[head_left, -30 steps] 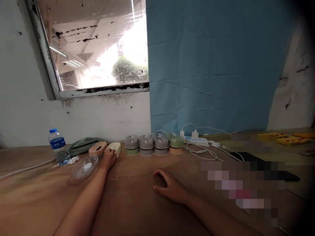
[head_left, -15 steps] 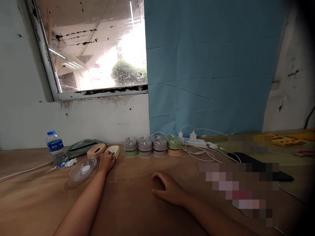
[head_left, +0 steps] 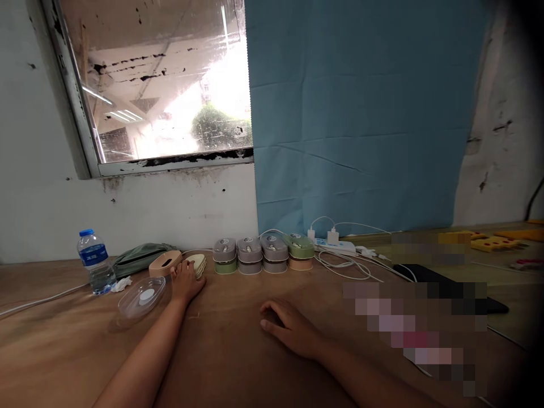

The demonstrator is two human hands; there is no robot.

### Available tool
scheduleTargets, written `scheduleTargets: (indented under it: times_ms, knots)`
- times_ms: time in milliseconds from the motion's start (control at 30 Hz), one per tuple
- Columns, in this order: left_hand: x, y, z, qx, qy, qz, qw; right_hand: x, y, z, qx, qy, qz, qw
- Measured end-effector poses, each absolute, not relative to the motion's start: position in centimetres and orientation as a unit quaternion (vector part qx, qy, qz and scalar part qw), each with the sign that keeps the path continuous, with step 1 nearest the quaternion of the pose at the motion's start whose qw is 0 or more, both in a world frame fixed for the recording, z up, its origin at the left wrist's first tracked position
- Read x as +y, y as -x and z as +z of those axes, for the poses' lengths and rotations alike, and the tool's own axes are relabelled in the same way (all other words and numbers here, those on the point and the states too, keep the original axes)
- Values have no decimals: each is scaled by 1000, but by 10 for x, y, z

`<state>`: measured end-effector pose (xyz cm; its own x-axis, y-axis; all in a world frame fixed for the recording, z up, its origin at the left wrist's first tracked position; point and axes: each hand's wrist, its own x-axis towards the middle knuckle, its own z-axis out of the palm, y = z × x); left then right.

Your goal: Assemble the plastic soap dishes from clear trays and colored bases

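My left hand (head_left: pixel 185 283) reaches across the table, its fingers apart. The fingertips lie between a peach-coloured box (head_left: pixel 165 264) with a dark slot and a stack of cream pieces, perhaps lids (head_left: pixel 197 263). The hand covers part of both, and whether it touches them I cannot tell. A clear plastic cover (head_left: pixel 141 297) with a white round patch lies left of my wrist. My right hand (head_left: pixel 293 328) rests on the table on its side, fingers curled loosely with a gap to the thumb and nothing inside. Lidded two-tier boxes (head_left: pixel 250 256) in grey, green and peach stand in a row ahead.
At the left stand a water bottle (head_left: pixel 95 263), a crumpled tissue (head_left: pixel 122 284) and a green pouch (head_left: pixel 144 258). A white power strip (head_left: pixel 335 245) with tangled cables is right of the boxes. Further right are a black flat object (head_left: pixel 425 276) and yellow parts (head_left: pixel 495 243); a blurred patch hides some things.
My left hand has drawn back slightly from the cream stack, and its fingers have spread toward the peach box. My right hand has hardly moved. The view has shifted a little.
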<state>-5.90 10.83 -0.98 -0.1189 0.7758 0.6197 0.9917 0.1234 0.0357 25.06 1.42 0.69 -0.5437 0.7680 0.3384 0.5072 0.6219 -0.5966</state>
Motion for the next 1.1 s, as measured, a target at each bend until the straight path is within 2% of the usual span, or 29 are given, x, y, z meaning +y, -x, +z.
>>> scheduleTargets:
  times_ms: [133, 300, 567, 800, 933, 1100]
  knots:
    - [115, 15, -8, -707, 582, -320, 242, 16, -250, 5, -852, 375, 212, 298]
    - [136, -28, -4, -711, 533, -420, 185, 16, -249, 5, -853, 368, 214, 304]
    - [157, -27, -5, -665, 554, -494, 84, 17, -249, 6, -853, 361, 216, 310]
    - [132, -22, -4, -649, 517, -556, 50, 16, -251, 5, -844, 362, 240, 314]
    - [97, -11, -13, -612, 564, -554, -15, 20, -253, -1, -809, 387, 252, 363]
    - [35, 10, -17, -517, 698, -472, -154, 31, -255, -10, -778, 423, 244, 395]
